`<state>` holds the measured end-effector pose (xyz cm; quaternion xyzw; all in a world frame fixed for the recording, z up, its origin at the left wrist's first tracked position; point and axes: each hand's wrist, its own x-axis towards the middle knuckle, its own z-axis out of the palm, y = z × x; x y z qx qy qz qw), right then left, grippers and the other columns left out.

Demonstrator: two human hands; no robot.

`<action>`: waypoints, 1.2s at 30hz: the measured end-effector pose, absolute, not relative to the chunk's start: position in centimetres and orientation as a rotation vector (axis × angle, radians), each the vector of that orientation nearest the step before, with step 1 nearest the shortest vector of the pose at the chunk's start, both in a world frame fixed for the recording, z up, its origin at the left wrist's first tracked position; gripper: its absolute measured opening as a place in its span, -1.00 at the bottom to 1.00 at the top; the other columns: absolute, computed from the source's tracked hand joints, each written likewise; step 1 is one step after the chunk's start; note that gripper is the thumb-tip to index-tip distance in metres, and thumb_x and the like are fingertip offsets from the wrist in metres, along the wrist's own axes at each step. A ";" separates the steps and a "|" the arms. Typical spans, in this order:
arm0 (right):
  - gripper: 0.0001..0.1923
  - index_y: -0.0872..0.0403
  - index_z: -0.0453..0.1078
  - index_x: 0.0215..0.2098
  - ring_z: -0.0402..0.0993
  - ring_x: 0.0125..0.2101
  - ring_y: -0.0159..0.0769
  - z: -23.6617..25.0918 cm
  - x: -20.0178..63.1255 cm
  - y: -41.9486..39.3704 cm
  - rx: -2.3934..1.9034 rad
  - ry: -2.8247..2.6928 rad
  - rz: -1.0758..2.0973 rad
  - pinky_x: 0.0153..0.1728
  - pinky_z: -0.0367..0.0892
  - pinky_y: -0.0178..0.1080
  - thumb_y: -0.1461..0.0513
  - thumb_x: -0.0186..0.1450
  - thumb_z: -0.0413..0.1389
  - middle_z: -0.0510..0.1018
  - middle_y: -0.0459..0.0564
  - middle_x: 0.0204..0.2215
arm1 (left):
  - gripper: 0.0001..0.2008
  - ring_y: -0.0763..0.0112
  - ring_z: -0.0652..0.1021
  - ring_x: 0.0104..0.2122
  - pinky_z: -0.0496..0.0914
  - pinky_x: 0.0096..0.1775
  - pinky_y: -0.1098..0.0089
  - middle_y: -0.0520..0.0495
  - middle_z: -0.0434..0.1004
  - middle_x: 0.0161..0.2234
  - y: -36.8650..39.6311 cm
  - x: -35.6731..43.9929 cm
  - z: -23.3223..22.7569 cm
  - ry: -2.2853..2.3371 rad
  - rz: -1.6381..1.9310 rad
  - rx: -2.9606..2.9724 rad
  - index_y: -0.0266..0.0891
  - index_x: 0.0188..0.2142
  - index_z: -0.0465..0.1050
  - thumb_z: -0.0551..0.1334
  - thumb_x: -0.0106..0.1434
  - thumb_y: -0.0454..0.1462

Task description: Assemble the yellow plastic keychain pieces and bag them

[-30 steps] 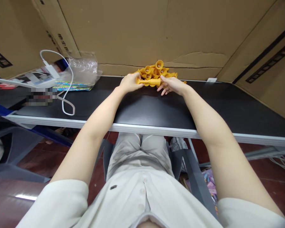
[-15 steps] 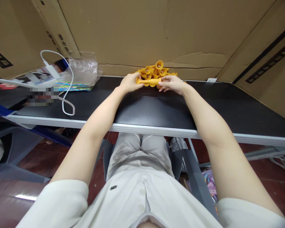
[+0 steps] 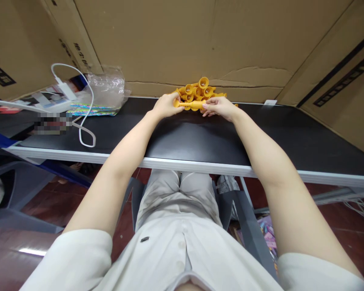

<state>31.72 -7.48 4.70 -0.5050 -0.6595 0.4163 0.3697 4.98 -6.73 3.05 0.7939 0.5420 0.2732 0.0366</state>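
Both my hands hold one slim yellow piece with a flared, cup-like end and a thicker handle section; its exact kind is unclear. My left hand is closed round its flared end at the left. At the other end, the fingers of my right hand pinch the handle. The piece lies level, roughly sideways to me. Just behind it, a pile of similar yellow pieces rests on the black tabletop, several with their round cup openings facing me. My hands hide parts of the pile.
A cardboard wall stands behind the table. On the left lie a clear plastic bag, colourful packets and a looped white cable. A small white piece sits at the back right. The metal table edge runs before me.
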 end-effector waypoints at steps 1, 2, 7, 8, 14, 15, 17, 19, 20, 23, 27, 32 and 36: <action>-0.79 0.11 0.54 -0.23 0.66 -0.44 -0.37 4.6 31.7 -7.4 -1.283 -1.691 1.066 -0.38 0.52 -0.41 0.26 0.44 0.47 0.72 0.06 -0.35 | -0.62 -0.03 0.63 0.05 0.48 0.16 0.11 -0.19 0.71 -0.02 -6.7 4.9 3.0 1.666 0.844 2.436 -0.16 0.05 0.61 0.39 0.30 -0.09; -0.80 0.11 0.54 -0.24 0.65 -0.45 -0.38 4.5 31.6 -7.4 -1.272 -1.690 1.067 -0.37 0.53 -0.41 0.26 0.45 0.46 0.72 0.05 -0.35 | -0.62 -0.02 0.63 0.04 0.49 0.15 0.12 -0.18 0.71 -0.03 -6.6 4.9 3.0 1.664 0.850 2.435 -0.15 0.04 0.60 0.40 0.29 -0.08; -0.77 0.09 0.52 -0.28 0.65 -0.46 -0.37 4.1 31.4 -7.2 -1.241 -1.695 1.083 -0.32 0.60 -0.37 0.23 0.49 0.42 0.69 0.02 -0.41 | -0.61 0.00 0.62 0.03 0.49 0.14 0.12 -0.15 0.71 -0.07 -6.6 4.7 3.0 1.626 0.863 2.432 -0.14 0.02 0.60 0.43 0.25 -0.08; -0.75 0.09 0.51 -0.29 0.65 -0.47 -0.36 4.0 31.4 -7.2 -1.234 -1.688 1.091 -0.32 0.61 -0.36 0.21 0.51 0.42 0.68 0.01 -0.42 | -0.61 0.00 0.62 0.03 0.48 0.14 0.12 -0.15 0.70 -0.07 -6.6 4.8 3.0 1.624 0.858 2.433 -0.14 0.02 0.59 0.44 0.24 -0.08; -0.55 0.05 0.41 -0.30 0.57 -0.57 -0.32 4.3 30.9 -7.8 -1.239 -1.615 1.166 -0.44 0.58 -0.32 -0.01 0.43 0.49 0.60 -0.03 -0.54 | -0.59 -0.02 0.63 0.05 0.46 0.15 0.12 -0.16 0.69 -0.04 -7.0 5.0 3.2 1.652 0.841 2.437 -0.14 0.03 0.58 0.46 0.24 -0.09; -0.54 0.05 0.40 -0.31 0.55 -0.59 -0.33 4.5 30.7 -8.0 -1.258 -1.602 1.172 -0.47 0.56 -0.34 -0.04 0.45 0.46 0.58 -0.02 -0.55 | -0.59 -0.03 0.63 0.05 0.46 0.15 0.12 -0.16 0.69 -0.04 -7.0 5.0 3.2 1.646 0.845 2.441 -0.13 0.04 0.58 0.46 0.24 -0.09; -0.53 0.05 0.40 -0.35 0.49 -0.62 -0.34 4.8 30.2 -8.5 -1.316 -1.566 1.179 -0.53 0.49 -0.35 -0.05 0.55 0.34 0.55 -0.01 -0.59 | -0.59 -0.04 0.62 0.05 0.46 0.16 0.10 -0.15 0.69 -0.06 -6.9 5.0 3.1 1.627 0.867 2.449 -0.12 0.05 0.58 0.46 0.24 -0.09; -0.52 0.05 0.41 -0.39 0.44 -0.65 -0.33 5.1 29.7 -9.0 -1.384 -1.528 1.187 -0.59 0.42 -0.34 0.01 0.65 0.18 0.50 -0.01 -0.63 | -0.58 -0.05 0.62 0.05 0.47 0.16 0.09 -0.14 0.69 -0.08 -6.8 5.0 3.1 1.612 0.894 2.454 -0.11 0.07 0.58 0.46 0.24 -0.10; -0.51 0.05 0.41 -0.41 0.41 -0.66 -0.33 5.2 29.5 -9.1 -1.410 -1.513 1.192 -0.61 0.39 -0.33 0.04 0.67 0.12 0.47 -0.01 -0.66 | -0.57 -0.05 0.62 0.04 0.47 0.16 0.09 -0.13 0.68 -0.10 -6.8 5.0 3.1 1.608 0.904 2.454 -0.10 0.08 0.58 0.46 0.24 -0.10; -0.48 0.04 0.40 -0.44 0.33 -0.68 -0.33 5.4 29.2 -9.3 -1.447 -1.484 1.212 -0.64 0.33 -0.33 0.05 0.68 0.06 0.42 -0.01 -0.69 | -0.56 -0.03 0.62 0.02 0.48 0.16 0.09 -0.12 0.68 -0.12 -6.7 5.0 3.0 1.603 0.907 2.453 -0.09 0.09 0.58 0.46 0.23 -0.11; -0.45 0.02 0.38 -0.41 0.24 -0.70 -0.36 5.3 29.4 -8.8 -1.449 -1.454 1.233 -0.68 0.23 -0.35 -0.12 0.64 0.14 0.36 -0.06 -0.71 | -0.57 -0.03 0.62 0.03 0.48 0.17 0.08 -0.13 0.69 -0.10 -6.9 5.0 3.2 1.609 0.881 2.448 -0.11 0.08 0.58 0.45 0.25 -0.10; -0.44 0.00 0.35 -0.37 0.13 -0.72 -0.40 5.1 29.6 -8.0 -1.453 -1.435 1.283 -0.71 0.16 -0.37 -0.20 0.60 0.14 0.28 -0.11 -0.73 | -0.60 -0.03 0.62 0.01 0.48 0.16 0.08 -0.15 0.69 -0.08 -6.9 5.0 3.3 1.625 0.866 2.448 -0.12 0.05 0.59 0.44 0.27 -0.07; -0.42 -0.01 0.30 -0.38 0.05 -0.73 -0.43 5.1 29.5 -7.8 -1.471 -1.432 1.343 -0.72 0.11 -0.38 -0.24 0.56 0.15 0.22 -0.15 -0.74 | -0.60 -0.01 0.63 0.01 0.48 0.14 0.11 -0.15 0.70 -0.08 -6.9 5.0 3.2 1.619 0.878 2.453 -0.12 0.06 0.58 0.43 0.26 -0.09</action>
